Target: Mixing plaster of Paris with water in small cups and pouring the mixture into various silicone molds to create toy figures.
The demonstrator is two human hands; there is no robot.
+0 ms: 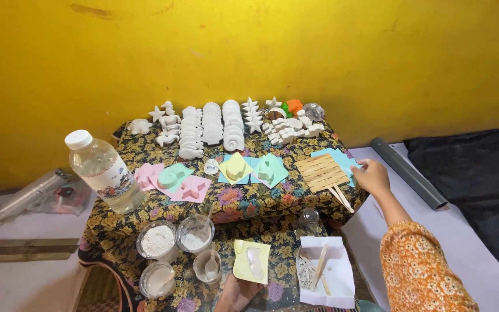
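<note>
My left hand (235, 293) at the bottom edge holds a yellow mould (252, 261) with white plaster in it, just above the floral cloth (116, 222). My right hand (371, 176), in an orange patterned sleeve, reaches to the table's right edge and touches a light blue paper sheet (342, 159) beside a mat of wooden sticks (322, 171). In front of me stand cups of white powder (157, 239) and a cup with a spoon (210, 266).
Rows of white plaster shells and stars (220, 124) line the back of the table. Coloured moulds on paper squares (235, 169) lie mid-table. A plastic water bottle (102, 170) stands at left, a white tray of sticks (326, 271) at right, a grey roll (408, 172) beyond.
</note>
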